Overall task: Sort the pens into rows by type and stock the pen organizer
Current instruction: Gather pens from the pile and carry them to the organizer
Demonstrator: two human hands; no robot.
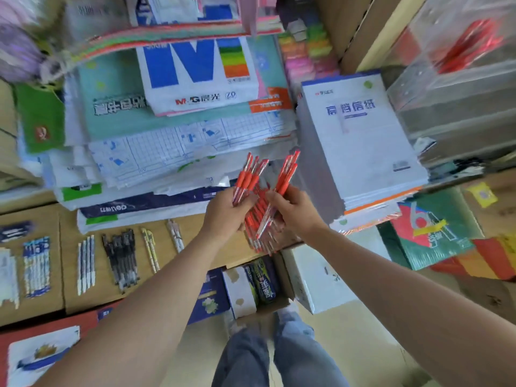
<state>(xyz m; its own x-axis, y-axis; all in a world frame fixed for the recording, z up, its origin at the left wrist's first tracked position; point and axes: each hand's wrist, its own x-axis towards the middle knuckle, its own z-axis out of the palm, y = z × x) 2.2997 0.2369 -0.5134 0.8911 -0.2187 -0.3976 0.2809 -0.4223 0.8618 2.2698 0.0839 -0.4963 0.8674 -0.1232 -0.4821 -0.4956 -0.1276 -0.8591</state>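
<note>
Down by the person's jeans [279, 356] an open carton [259, 291] of boxed stock sat on the floor, and both bare forearms reached up and away from it. The left hand [226, 210] was closed round a small fan of red pens [248, 174], gripped low on the clear barrels with the red grips and caps pointing away. The right hand [293, 210] held a second bunch the same way, its fingers curled about the barrels. Between and under the hands lay a loose heap of more of the same pens on the cardboard top [195, 238]. To my eye these were light, stiff and slick plastic, likely to slide past one another and fan out. I would take them mid-barrel or at the rubbery grip, a few at a time, tips aligned. To the left on the cardboard, other types were laid in rows: the black pens [121, 255], the white pens [86, 263] and a blue-patterned set [37, 266]. Beyond rose stacks of paper, among them a white pad stack [360, 141]. Farthest, up at the right, stood the clear pen organizer [446, 88], with red pens showing blurred in an upper compartment.
</note>
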